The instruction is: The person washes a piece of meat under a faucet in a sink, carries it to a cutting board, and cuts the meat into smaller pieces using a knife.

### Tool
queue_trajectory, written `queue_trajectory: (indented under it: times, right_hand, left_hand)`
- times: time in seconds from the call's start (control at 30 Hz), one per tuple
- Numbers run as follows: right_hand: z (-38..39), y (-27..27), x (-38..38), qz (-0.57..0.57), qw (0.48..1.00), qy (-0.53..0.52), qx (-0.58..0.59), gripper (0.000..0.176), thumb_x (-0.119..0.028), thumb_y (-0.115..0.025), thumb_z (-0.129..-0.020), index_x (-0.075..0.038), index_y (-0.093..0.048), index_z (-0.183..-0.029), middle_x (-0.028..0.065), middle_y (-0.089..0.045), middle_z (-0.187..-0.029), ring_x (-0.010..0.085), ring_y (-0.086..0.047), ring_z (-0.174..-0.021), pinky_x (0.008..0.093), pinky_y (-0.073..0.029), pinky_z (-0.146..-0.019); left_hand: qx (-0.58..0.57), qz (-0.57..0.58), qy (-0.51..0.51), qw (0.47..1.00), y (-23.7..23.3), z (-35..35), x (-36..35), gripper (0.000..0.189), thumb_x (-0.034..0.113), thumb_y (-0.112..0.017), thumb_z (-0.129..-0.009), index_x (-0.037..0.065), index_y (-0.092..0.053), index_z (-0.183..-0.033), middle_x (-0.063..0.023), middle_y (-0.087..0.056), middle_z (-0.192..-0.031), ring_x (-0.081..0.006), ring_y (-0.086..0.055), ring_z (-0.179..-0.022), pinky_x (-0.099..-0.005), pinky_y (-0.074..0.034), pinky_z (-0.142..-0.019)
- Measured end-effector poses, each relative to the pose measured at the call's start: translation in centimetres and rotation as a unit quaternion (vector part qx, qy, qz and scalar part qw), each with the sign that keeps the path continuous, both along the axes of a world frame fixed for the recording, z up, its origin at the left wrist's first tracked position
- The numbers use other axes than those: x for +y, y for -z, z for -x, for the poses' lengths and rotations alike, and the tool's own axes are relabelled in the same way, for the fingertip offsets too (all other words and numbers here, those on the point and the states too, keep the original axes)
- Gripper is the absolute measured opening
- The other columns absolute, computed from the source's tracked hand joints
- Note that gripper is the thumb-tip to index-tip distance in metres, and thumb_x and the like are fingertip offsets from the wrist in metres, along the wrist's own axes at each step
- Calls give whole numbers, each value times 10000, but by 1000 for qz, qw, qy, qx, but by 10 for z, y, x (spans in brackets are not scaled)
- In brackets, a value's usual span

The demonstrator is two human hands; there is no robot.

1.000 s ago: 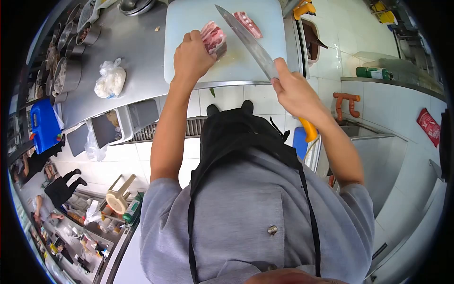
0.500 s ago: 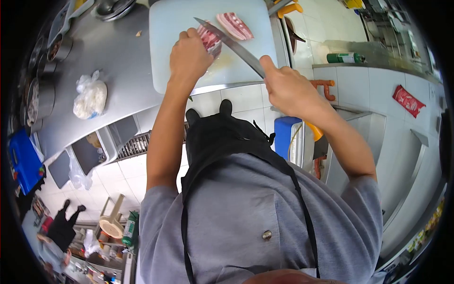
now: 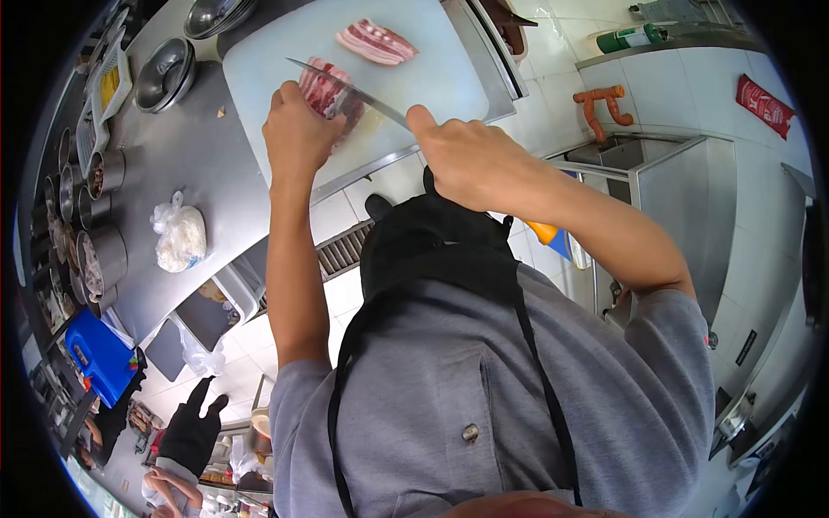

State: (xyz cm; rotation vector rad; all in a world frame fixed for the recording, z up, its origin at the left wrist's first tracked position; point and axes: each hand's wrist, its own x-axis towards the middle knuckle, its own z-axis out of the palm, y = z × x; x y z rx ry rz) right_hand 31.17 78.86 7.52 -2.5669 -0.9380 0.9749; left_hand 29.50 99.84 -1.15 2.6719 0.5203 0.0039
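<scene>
Knife (image 3: 371,102) diagonal, tip upper left, across meat (image 3: 321,93)

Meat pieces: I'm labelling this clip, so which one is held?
The piece in the left hand, knife across it; the other piece lies untouched, farther right on the board.

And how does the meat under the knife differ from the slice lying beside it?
The held piece has the left hand on it; the loose slice is untouched. The knife crosses the held piece but not the loose slice. The held piece looks chunkier, the loose slice flatter. Both are streaked red and white.
</scene>
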Motion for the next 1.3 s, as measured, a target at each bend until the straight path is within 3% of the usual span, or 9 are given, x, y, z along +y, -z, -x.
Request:
queue_trajectory:
  times: [0.43, 0.67, 0.8, 0.87, 1.0, 1.07, 1.1, 1.2, 1.3]
  right_hand:
    - [-28, -35, 27, 104, 993, -58, -26, 308, 37, -489, -798, 38, -354, -1075, 322, -616, -840, 501, -612, -881, 544, -485, -761]
    - [-50, -23, 75, 129, 988, -79, -25, 331, 24, -461, -803, 55, -361, -1117, 236, -618, -730, 324, -625, -512, 419, -509, -501]
    - [-64, -15, 90, 108, 991, -82, 1, 403, 20, -462, -738, 122, -411, -1124, 257, -629, -670, 323, -660, -516, 403, -523, -452]
    - [-87, 12, 93, 75, 990, -103, 63, 794, -32, -517, -782, 127, -129, -1456, 432, -255, -1436, 443, -310, -1393, 324, -279, -1158]
    - [-91, 36, 100, 66, 995, -71, 32, 693, -30, -486, -781, 196, -219, -1380, 443, -299, -1404, 459, -209, -1426, 455, -173, -1191]
    - [-102, 98, 75, -115, 912, -242, -310, 664, -17, -458, -796, 188, -224, -1383, 453, -340, -1360, 465, -571, -1128, 469, -502, -947]
    - [-96, 89, 74, -117, 912, -238, -314, 664, -17, -458, -796, 188, -224, -1383, 453, -340, -1360, 465, -571, -1128, 469, -502, -947]
    - [-64, 31, 85, 2, 998, -59, -22, 411, 2, -454, -743, 113, -407, -1136, 237, -623, -646, 304, -646, -487, 398, -522, -445]
    - [-54, -26, 74, 135, 986, -97, -2, 413, -14, -455, -745, 96, -403, -1140, 207, -617, -623, 287, -636, -471, 397, -522, -430]
  left_hand:
    - [-122, 33, 19, 992, 25, 4, 5, 458, 152, -786, -651, -20, -536, -994, -213, -610, -989, -396, -627, -869, -459, -533, -765]
    - [-167, 45, 21, 985, 34, 1, 4, 470, 138, -778, -651, -29, -544, -1022, -211, -605, -1001, -403, -625, -860, -462, -532, -762]
    - [-145, 43, 15, 988, 24, 1, 1, 456, 111, -802, -624, -22, -554, -983, -203, -621, -973, -397, -637, -863, -460, -534, -754]
    - [-163, 46, 15, 985, 25, 1, 2, 455, 111, -791, -625, -29, -555, -988, -209, -620, -969, -398, -639, -864, -457, -538, -749]
    - [-153, 31, 10, 988, 29, -4, 5, 455, 122, -781, -634, -34, -555, -996, -216, -617, -982, -400, -640, -872, -459, -537, -764]
    - [-129, 22, 14, 991, 25, -5, 5, 462, 138, -779, -634, -39, -558, -998, -223, -614, -1001, -406, -640, -885, -463, -535, -782]
    - [-132, 19, 19, 991, 22, -3, 4, 462, 138, -779, -634, -39, -558, -998, -223, -614, -1001, -406, -640, -885, -463, -535, -782]
    - [-113, 24, 0, 993, 15, 0, -4, 483, 145, -783, -628, -42, -555, -1012, -225, -611, -1027, -409, -641, -899, -465, -532, -800]
    - [-112, 2, -7, 994, 18, 4, -7, 501, 150, -785, -626, -40, -550, -1026, -224, -609, -1040, -406, -641, -905, -459, -533, -805]
